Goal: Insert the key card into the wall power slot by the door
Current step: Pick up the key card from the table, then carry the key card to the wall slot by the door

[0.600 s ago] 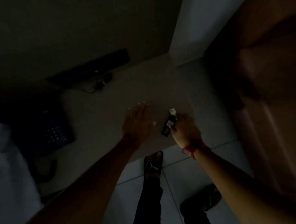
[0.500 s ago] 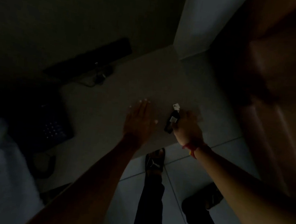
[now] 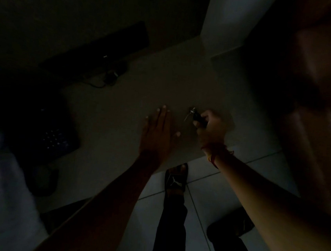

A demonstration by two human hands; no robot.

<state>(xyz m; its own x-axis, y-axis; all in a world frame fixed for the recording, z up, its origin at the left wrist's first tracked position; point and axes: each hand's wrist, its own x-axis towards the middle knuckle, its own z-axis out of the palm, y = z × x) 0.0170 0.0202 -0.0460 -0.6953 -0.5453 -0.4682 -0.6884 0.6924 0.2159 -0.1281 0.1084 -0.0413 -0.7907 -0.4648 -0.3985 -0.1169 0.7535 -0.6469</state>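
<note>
The room is very dark. My right hand point(image 3: 211, 128) is closed around a small dark key fob point(image 3: 197, 116) with a metal ring at its top, held just above the right part of a pale desk top point(image 3: 119, 124). A red thread band circles that wrist. My left hand point(image 3: 157, 132) lies flat, fingers spread, on the desk a little left of the fob. No wall power slot shows in this view, and the card shape of the held thing is too dark to make out.
A dark phone with a keypad point(image 3: 54, 140) sits at the desk's left. A long black bar with a cable point(image 3: 98, 55) lies against the wall. A brown wooden door or cabinet point(image 3: 316, 100) stands at right. My sandalled feet point(image 3: 175, 179) stand on pale floor tiles.
My right hand has closed further around the fob and lifted it slightly; less of the fob shows. The left hand stays flat on the desk.
</note>
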